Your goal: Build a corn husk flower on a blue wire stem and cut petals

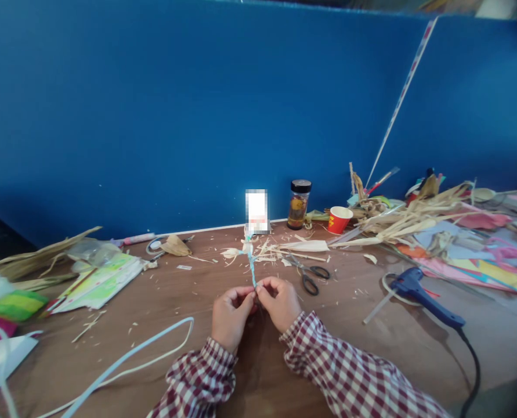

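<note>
Upright over the middle of the table stands a thin stem (pixel 252 270) wrapped in light blue strip. Pale buds (pixel 231 253), apparently of dried husk, branch off its upper part, and a pixelated patch covers what lies above them. My left hand (pixel 231 318) pinches the stem's lower end between thumb and fingers. Right beside it, my right hand (pixel 281 303) pinches the same spot, its fingertips meeting those of the left. The very bottom of the stem is hidden by the fingers. Black-handled scissors (pixel 311 277) lie beyond the right hand.
A blue glue gun (pixel 427 299) with a cord lies at the right. Behind stand a dark-lidded jar (pixel 299 204) and a red paper cup (pixel 340 220). Dried husks (pixel 397 226) and coloured paper (pixel 488 276) heap up right. A white cable (pixel 132 351) loops at front left.
</note>
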`<state>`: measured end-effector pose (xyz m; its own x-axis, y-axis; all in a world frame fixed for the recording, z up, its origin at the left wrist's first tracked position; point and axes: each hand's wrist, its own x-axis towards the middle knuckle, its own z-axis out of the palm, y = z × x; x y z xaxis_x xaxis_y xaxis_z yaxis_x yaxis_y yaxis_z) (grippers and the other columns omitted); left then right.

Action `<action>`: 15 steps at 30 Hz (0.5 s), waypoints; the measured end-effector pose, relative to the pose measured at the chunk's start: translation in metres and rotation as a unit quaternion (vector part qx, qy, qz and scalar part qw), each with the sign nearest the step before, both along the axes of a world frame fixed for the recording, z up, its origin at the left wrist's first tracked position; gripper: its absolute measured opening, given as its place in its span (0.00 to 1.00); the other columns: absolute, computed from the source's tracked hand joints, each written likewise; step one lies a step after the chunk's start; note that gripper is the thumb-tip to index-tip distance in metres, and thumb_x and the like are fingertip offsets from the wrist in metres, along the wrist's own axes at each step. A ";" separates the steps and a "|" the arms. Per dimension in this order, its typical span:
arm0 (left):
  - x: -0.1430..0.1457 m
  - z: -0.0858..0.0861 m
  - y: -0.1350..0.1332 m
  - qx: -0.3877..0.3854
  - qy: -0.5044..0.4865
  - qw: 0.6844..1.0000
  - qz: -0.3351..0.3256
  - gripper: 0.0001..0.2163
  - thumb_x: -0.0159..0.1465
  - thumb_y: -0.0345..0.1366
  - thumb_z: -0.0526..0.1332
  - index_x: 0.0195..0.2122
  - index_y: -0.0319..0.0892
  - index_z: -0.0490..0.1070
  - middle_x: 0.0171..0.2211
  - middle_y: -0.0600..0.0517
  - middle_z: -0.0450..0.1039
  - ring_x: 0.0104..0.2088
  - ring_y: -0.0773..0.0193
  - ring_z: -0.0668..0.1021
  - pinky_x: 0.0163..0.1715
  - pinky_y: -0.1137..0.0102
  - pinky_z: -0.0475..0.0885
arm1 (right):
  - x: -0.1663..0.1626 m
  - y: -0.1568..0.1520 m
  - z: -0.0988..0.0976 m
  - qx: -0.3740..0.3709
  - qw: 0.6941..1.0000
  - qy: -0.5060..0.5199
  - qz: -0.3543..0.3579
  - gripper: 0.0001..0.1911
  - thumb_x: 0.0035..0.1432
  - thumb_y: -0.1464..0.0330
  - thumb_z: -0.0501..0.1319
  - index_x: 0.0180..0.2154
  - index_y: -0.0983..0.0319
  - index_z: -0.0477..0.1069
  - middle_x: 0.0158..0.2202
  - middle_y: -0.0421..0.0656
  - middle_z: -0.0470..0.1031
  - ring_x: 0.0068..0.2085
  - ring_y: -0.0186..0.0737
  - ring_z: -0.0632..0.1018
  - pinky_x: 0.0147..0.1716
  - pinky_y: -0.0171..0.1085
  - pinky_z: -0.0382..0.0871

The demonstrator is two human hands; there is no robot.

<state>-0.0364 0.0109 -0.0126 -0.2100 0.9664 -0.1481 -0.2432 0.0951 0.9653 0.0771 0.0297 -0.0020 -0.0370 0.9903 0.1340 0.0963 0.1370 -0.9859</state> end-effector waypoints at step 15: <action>-0.001 0.004 0.000 0.011 -0.027 0.999 0.034 0.17 0.50 0.43 0.66 0.36 0.38 0.72 0.30 0.50 0.74 0.28 0.66 0.75 0.26 0.72 0.74 | -0.004 0.003 0.000 -0.149 0.972 0.178 0.045 0.13 0.43 0.61 0.64 0.28 0.63 0.66 0.21 0.35 0.66 0.24 0.31 0.70 0.19 0.28 0.65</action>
<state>-0.0370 0.0114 -0.0086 -0.2675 0.9534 -0.1396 -0.2992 0.0556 0.9526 0.0735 0.0332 -0.0019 -0.1296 0.9820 -0.1374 -0.2577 -0.1672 -0.9517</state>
